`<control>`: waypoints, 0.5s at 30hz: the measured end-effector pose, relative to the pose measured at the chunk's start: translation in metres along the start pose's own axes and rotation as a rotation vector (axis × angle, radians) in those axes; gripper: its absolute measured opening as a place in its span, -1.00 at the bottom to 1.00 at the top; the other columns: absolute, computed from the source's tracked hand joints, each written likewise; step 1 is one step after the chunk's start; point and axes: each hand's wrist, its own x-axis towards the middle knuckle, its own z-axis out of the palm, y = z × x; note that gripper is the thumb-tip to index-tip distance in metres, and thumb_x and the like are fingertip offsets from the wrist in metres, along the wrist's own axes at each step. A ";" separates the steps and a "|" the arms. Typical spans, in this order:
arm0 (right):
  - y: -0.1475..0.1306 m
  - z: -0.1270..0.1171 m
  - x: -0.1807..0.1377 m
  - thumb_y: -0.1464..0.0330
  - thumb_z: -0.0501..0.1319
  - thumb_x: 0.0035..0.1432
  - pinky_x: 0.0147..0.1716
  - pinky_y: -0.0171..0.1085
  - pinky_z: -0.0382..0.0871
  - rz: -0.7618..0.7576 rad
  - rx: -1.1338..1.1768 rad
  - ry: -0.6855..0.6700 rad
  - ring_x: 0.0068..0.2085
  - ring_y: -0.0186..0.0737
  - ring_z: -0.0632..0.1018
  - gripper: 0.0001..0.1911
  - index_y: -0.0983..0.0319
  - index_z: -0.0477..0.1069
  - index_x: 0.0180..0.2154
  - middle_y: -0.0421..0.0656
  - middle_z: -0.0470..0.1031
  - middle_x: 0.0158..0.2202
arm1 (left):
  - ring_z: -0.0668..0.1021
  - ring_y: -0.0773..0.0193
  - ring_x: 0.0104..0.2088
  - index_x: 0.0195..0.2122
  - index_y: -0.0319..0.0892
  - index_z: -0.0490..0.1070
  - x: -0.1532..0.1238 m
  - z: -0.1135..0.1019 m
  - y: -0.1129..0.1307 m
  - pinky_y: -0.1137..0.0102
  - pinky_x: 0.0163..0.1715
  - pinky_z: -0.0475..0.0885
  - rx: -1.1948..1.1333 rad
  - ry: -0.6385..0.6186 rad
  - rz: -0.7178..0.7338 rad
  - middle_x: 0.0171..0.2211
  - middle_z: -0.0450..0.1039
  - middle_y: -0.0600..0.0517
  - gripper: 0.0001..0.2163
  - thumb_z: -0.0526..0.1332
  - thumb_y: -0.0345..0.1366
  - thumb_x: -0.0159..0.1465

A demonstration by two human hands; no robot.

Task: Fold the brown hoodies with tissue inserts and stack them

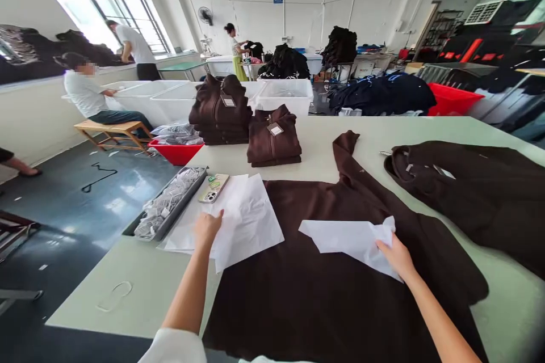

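Observation:
A dark brown garment (323, 289) lies spread flat on the pale green table (140, 289) in front of me. My right hand (395, 254) grips the crumpled edge of a white tissue sheet (344, 238) that lies across the garment. My left hand (207, 228) rests with fingers flat on a stack of white tissue sheets (247, 221) at the garment's left edge.
A phone (213, 188) and a grey tray of small packets (168, 204) lie left of the sheets. Two piles of folded brown garments (272, 139) stand further back, another brown garment (477, 187) lies at right. Other people work by white bins at the far left.

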 end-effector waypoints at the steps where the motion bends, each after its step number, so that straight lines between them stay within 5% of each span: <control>1: 0.001 0.006 -0.001 0.12 0.12 -0.04 -0.31 -0.22 0.37 0.023 -0.016 0.047 -0.26 -0.02 0.55 -0.53 0.24 0.42 -0.12 -0.04 0.54 -0.33 | 0.37 -0.16 0.03 0.03 -0.56 0.23 0.004 0.002 0.003 0.13 -0.01 0.29 -0.011 -0.006 -0.008 -0.03 0.33 -0.44 -0.29 -0.02 0.11 0.18; 9: 0.000 0.019 -0.010 -0.01 -0.04 -0.02 -0.37 -0.16 0.33 0.084 -0.109 0.150 -0.31 0.05 0.52 -0.39 0.26 0.38 -0.09 0.00 0.51 -0.38 | 0.38 -0.03 0.04 -0.04 -0.35 0.36 0.028 0.009 0.011 0.12 -0.03 0.30 -0.009 -0.080 0.002 0.01 0.33 -0.29 -0.57 0.00 -0.09 0.27; 15: -0.001 0.016 -0.013 -0.01 -0.08 0.02 -0.36 -0.13 0.36 0.073 -0.132 0.127 -0.30 0.07 0.53 -0.37 0.28 0.36 -0.07 0.05 0.51 -0.35 | 0.39 -0.15 0.01 -0.08 -0.46 0.35 0.046 -0.023 -0.010 0.13 -0.09 0.33 0.034 -0.115 -0.065 -0.04 0.34 -0.40 -0.58 0.09 -0.17 0.22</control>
